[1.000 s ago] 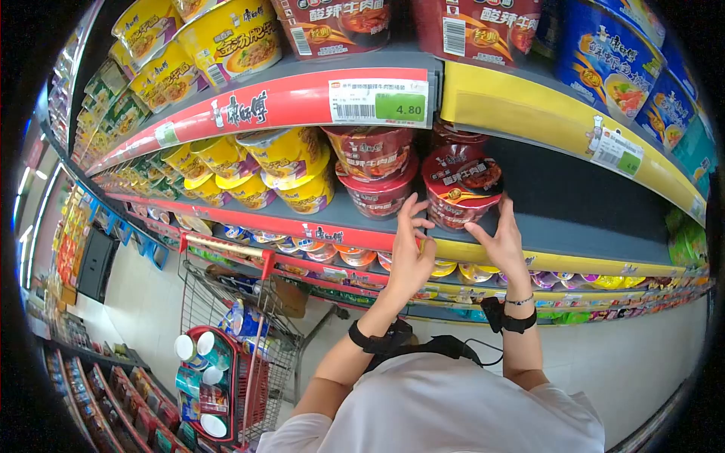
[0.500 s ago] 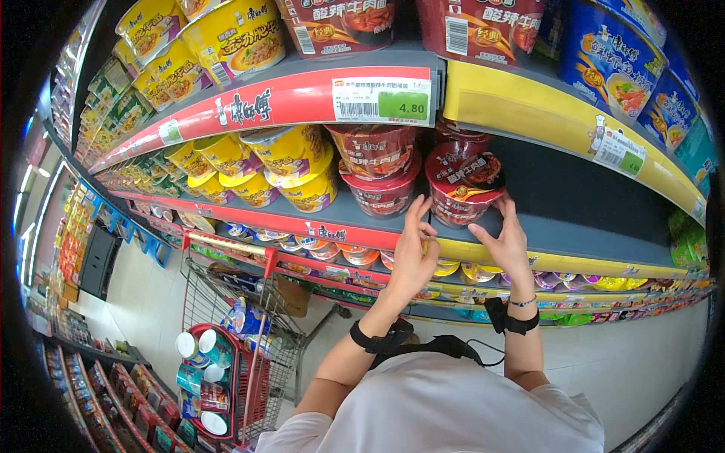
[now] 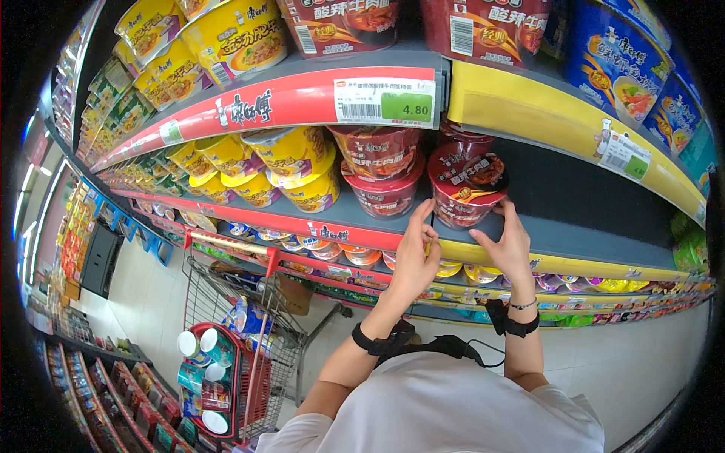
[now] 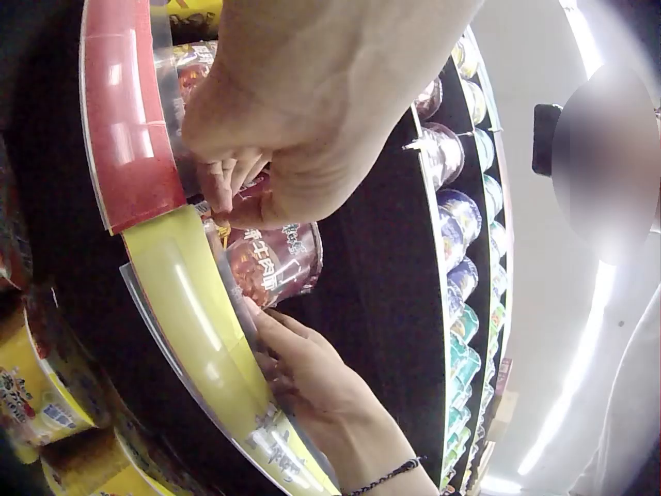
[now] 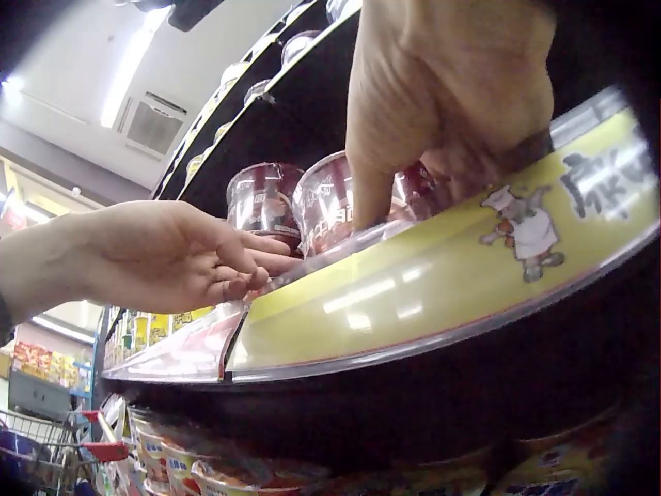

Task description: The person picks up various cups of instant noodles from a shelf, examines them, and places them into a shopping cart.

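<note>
A dark red instant noodle cup [image 3: 468, 185] with a printed lid stands upright near the shelf's front edge, behind the yellow strip. My left hand [image 3: 415, 257] is at its lower left, fingers extended and lightly bent, fingertips close to the cup's base. On the cup's other side is my right hand [image 3: 510, 245], its fingers along the right wall and its thumb spread low in front. The right wrist view shows the right thumb [image 5: 372, 191] overlapping the cup's wall. Left of it stand stacked red noodle cups [image 3: 381, 192], and another red cup [image 3: 464, 134] is behind.
Yellow noodle cups [image 3: 310, 189] fill the shelf further left. Overhead, an upper shelf's red price strip [image 3: 294, 102] and yellow strip [image 3: 529, 109] overhang the hands. A shopping cart [image 3: 264, 325] holding a red basket [image 3: 253, 385] of cups stands at lower left.
My left fingertips have drawn nearer the cup's base and a little lower. The right thumb has shifted slightly down. The cup stays in place on the shelf; the head view has shifted slightly.
</note>
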Demonstrator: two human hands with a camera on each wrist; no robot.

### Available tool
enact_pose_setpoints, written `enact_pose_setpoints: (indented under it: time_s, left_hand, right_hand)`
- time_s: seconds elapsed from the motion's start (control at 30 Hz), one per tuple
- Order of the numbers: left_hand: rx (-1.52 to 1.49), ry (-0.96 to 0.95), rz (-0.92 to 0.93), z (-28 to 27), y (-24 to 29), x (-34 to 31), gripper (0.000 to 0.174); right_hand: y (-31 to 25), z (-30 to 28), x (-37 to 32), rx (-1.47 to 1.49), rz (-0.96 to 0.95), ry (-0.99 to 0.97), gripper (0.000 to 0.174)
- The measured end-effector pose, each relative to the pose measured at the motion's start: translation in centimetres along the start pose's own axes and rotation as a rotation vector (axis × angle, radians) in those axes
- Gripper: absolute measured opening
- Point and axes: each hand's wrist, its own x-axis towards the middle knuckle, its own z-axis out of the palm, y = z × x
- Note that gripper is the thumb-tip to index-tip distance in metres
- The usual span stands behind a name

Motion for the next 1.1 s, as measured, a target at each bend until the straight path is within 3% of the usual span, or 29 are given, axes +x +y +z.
enact_pose_setpoints:
  time_s: [0.73,0.87,1.03,1.1]
  left_hand:
    - [-0.022,0.041,-0.027,-0.1,-0.6,0.1,0.057]
    - [-0.059,0.050,-0.087,0.0,0.1,0.1,0.062]
    - [0.077,-0.008,-0.047,0.2,0.1,-0.2,0.062]
    - [0.111,-0.014,-0.021,-0.1,0.8,-0.1,0.062]
  right_hand:
    - [0.3,-0.6,0.2,0.037,-0.001,-0.021,0.079]
    - [0.4,-0.4,0.2,0.035,-0.002,-0.012,0.075]
    - [-0.4,-0.2,0.0,-0.014,-0.043,-0.023,0.075]
    - [-1.5,-0.2,0.3,0.041,-0.147,0.259,0.073]
